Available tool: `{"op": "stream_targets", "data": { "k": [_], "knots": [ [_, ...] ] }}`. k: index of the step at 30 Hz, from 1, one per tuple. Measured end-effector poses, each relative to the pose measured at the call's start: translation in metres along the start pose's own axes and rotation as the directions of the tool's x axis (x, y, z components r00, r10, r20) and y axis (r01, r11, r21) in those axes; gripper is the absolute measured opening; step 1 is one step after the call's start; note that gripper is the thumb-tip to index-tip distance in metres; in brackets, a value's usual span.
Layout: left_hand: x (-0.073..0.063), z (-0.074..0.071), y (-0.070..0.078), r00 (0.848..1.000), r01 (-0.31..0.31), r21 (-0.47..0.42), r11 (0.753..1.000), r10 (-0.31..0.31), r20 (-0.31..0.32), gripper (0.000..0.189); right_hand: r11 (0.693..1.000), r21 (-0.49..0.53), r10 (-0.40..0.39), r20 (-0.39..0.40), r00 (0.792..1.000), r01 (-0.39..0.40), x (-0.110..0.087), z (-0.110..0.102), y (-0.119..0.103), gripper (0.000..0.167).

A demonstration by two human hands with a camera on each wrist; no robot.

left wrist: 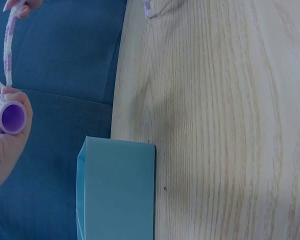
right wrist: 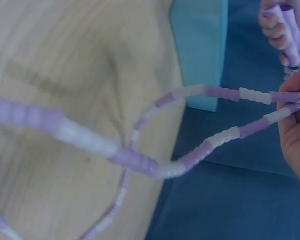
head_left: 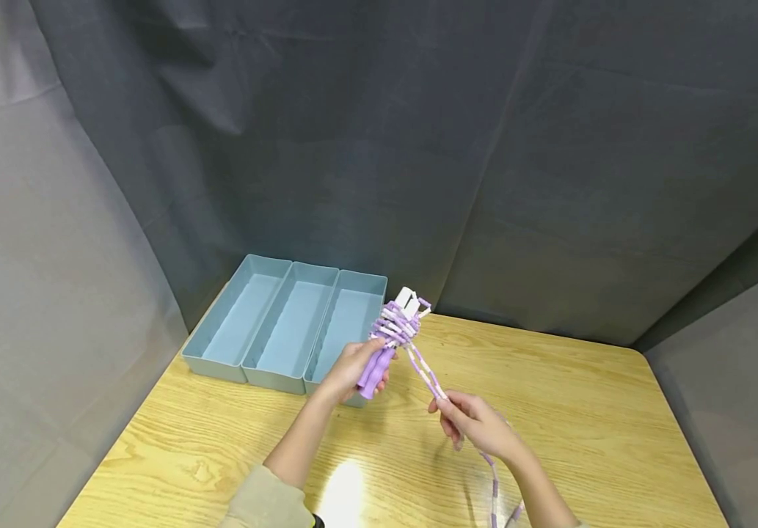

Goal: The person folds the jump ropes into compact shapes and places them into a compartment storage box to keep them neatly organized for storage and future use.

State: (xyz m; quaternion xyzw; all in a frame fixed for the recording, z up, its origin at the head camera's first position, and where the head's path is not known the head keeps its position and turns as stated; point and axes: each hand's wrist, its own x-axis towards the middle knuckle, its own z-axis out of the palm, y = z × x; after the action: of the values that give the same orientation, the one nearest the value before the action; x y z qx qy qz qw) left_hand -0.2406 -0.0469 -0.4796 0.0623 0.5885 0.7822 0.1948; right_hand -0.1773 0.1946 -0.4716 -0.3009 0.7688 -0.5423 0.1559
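Observation:
A beaded jump rope [head_left: 425, 372] in purple and white is wound in several turns around its two handles. My left hand [head_left: 351, 367] grips the purple handles [head_left: 374, 375] side by side, their white ends pointing up and away. In the left wrist view, the open end of one handle [left wrist: 12, 117] faces the camera. To the right and nearer, my right hand [head_left: 474, 422] pinches two strands that run down from the wound bundle. Past the right fingers, the loose beaded strands [right wrist: 135, 160] hang in a loop over the table in the right wrist view.
Three blue-grey trays [head_left: 273, 378] stand side by side on the left of the wooden table [head_left: 583, 418]. The left hand is by the rightmost tray's near end. Dark curtains [head_left: 379, 147] rise behind the table, with grey cloth at both sides.

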Motion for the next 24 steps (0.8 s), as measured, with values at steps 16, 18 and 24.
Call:
{"op": "stream_targets", "data": {
  "k": [16,18,24],
  "knots": [
    [0.001,0.003,-0.001,1.000,0.028,0.236,0.971,-0.028,-0.003,0.043,0.984,-0.177,-0.002,-0.040,0.999,-0.005,0.002,-0.014,-0.041,0.022],
    [0.001,0.003,0.000,0.999,0.049,0.270,0.962,-0.051,0.001,0.042,0.981,-0.195,-0.013,-0.040,0.999,0.005,0.004,-0.017,-0.043,0.022],
    [-0.002,0.004,0.003,0.992,0.086,0.381,0.920,-0.113,0.048,0.040,0.976,-0.218,0.018,-0.005,1.000,-0.018,0.009,-0.024,-0.052,0.023]
  ]
}}
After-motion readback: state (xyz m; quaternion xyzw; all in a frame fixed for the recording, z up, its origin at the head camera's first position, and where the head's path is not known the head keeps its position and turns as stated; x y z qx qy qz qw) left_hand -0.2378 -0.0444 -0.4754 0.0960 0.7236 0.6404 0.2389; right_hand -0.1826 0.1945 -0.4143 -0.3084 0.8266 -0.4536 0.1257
